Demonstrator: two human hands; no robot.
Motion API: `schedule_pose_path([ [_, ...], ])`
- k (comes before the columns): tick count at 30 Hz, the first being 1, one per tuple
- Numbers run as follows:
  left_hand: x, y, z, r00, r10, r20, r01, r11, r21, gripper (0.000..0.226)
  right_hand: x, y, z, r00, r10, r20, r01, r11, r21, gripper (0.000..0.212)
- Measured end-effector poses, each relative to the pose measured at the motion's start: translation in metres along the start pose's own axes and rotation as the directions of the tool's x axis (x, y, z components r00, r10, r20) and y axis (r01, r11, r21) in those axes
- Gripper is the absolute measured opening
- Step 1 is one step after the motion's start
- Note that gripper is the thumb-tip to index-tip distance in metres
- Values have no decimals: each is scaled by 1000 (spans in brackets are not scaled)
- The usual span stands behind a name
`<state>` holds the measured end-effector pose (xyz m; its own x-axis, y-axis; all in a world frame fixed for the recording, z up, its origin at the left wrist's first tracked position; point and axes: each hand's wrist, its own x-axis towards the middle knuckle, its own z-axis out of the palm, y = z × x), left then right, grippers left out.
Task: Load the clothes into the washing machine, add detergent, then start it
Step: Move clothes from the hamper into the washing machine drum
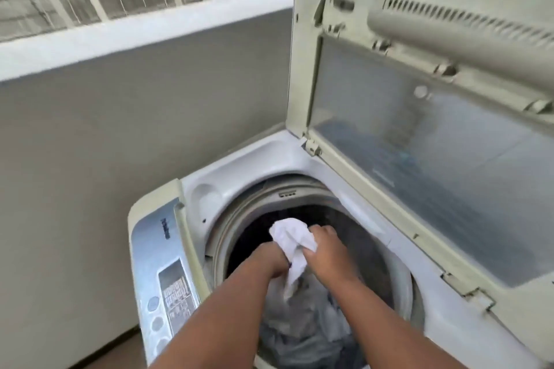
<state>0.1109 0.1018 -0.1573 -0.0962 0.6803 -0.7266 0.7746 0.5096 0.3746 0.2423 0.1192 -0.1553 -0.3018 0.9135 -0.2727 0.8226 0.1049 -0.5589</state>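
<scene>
Over drum [227,237] | white cloth [292,244] between hands | left hand [271,260], right hand [325,252] grips clamped on it

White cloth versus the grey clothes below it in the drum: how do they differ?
The white cloth is bright white; the grey clothes are dull grey with darker patches. The white cloth is held up and bunched between the left hand and right hand; the grey clothes lie loose in the drum, untouched. Both are crumpled fabric inside the drum's opening.
</scene>
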Motion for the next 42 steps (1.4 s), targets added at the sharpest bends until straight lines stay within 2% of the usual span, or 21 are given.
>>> schedule_pose_path([
  [2,15,-2,8,999,-45,15,44,995,87,29,12,19,18,999,42,23,-42,999,-24,26],
  [4,24,-6,12,995,-78,62,68,986,152,37,24,35,29,996,47,75,-42,997,-62,38],
  [6,29,-15,17,986,-136,100,116,976,183,55,34,50,37,976,87,199,-52,983,-177,68],
  [8,29,-24,22,975,-211,75,187,952,243,83,37,62,38,948,160,274,-74,951,-301,92],
  [10,26,-31,24,970,-240,40,220,934,281,94,33,66,37,940,164,298,-43,927,-372,93],
  [14,5,-20,17,988,-150,-23,148,923,356,92,10,58,24,929,153,337,-10,921,-391,81],
  [20,-52,0,6,992,44,-120,18,882,471,94,-45,40,-4,945,133,298,-27,942,-336,89],
  [25,-132,18,12,966,233,-109,-136,823,551,100,-147,-4,-49,986,117,121,-63,922,-383,82],
  [30,-206,49,34,926,368,-84,-249,763,597,106,-238,-15,-91,982,176,-61,-186,910,-370,73],
  [36,-264,107,100,854,519,21,-407,643,648,110,-341,29,-137,924,309,-227,-366,887,-282,80],
  [42,-293,157,197,841,537,62,-457,645,613,107,-429,119,-151,880,416,-230,-459,868,-188,83],
])
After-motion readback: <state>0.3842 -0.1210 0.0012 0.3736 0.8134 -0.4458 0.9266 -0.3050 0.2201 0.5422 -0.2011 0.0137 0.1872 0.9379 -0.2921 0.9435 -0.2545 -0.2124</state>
